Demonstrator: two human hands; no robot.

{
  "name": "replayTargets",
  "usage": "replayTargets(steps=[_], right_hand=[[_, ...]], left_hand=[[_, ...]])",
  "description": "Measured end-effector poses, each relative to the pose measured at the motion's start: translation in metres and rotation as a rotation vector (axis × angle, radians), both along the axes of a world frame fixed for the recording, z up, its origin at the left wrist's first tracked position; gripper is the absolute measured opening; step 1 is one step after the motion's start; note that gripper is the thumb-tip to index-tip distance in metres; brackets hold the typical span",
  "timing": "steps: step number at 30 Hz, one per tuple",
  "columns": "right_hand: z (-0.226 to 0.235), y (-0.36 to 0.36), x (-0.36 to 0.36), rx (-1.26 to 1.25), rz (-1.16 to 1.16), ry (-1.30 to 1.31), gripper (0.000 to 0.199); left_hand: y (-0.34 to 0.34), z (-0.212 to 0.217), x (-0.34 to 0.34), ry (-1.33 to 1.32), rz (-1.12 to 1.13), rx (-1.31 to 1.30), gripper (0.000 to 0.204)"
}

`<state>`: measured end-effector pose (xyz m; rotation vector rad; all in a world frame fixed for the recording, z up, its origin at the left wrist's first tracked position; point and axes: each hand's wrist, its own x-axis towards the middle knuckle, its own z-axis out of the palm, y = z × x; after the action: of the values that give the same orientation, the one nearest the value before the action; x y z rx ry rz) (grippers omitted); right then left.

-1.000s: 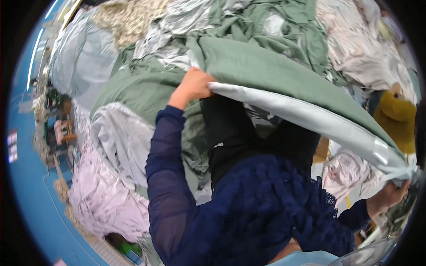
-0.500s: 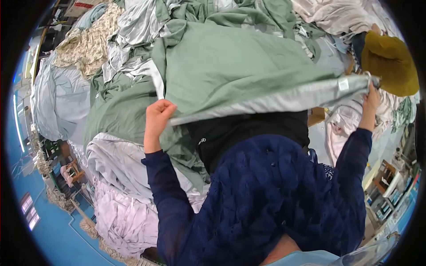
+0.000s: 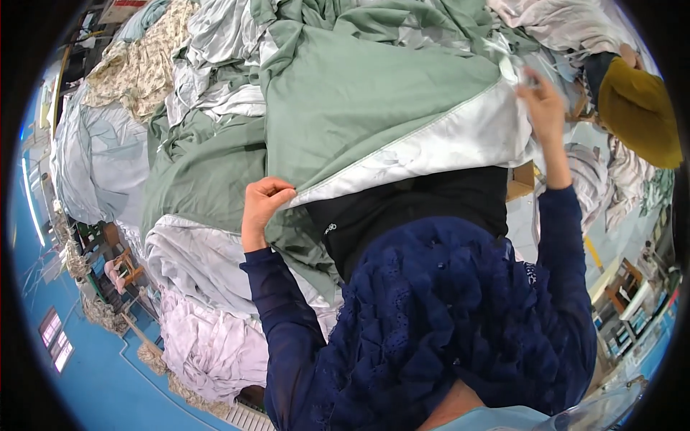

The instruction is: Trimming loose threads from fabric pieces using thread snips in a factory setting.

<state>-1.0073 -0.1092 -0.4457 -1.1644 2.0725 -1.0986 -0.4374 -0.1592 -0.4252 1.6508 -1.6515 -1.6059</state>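
Across my front stretches a green sheet of fabric (image 3: 374, 100), its near edge turned over to show a pale underside (image 3: 431, 147). At its near left corner, my left hand (image 3: 264, 208) is closed, pinching the edge between thumb and fingers. My right hand (image 3: 545, 108) is raised just beside the folded right corner, slightly blurred, its fingers apart and with nothing visible in them. White tape-like strip (image 3: 507, 70) stands up by that corner. More green cloth (image 3: 205, 176) lies bunched left of my left hand.
Heaped cloth surrounds me: a patterned cream pile (image 3: 136, 72), pale blue fabric (image 3: 100, 165), pale lilac fabric (image 3: 208, 337) and whitish cloth (image 3: 553, 25). A person in a mustard garment (image 3: 636, 108) is at the far right. A cardboard box (image 3: 520, 181) sits right of my waist.
My right hand has let go of the right end of the edge and moved left and up. The edge has folded over, showing more pale underside. My left hand keeps its pinch, slightly lower.
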Motion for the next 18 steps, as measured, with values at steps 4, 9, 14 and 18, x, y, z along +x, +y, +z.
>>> replayTargets(steps=[4,9,14,18], right_hand=[[0.014,0.019,0.107,-0.156,0.555,0.095,0.041],[-0.002,0.008,0.142,-0.066,0.613,0.335,0.038],[-0.024,0.001,0.133,-0.093,0.685,0.439,0.029],[-0.028,-0.002,0.133,-0.163,0.594,0.377,0.02]], left_hand=[[-0.005,-0.013,-0.001,-0.068,-0.033,-0.03,0.015],[-0.005,-0.024,0.002,-0.071,0.087,-0.001,0.018],[-0.004,-0.033,-0.002,-0.09,0.105,-0.004,0.02],[-0.001,-0.036,-0.002,-0.076,0.157,0.006,0.021]])
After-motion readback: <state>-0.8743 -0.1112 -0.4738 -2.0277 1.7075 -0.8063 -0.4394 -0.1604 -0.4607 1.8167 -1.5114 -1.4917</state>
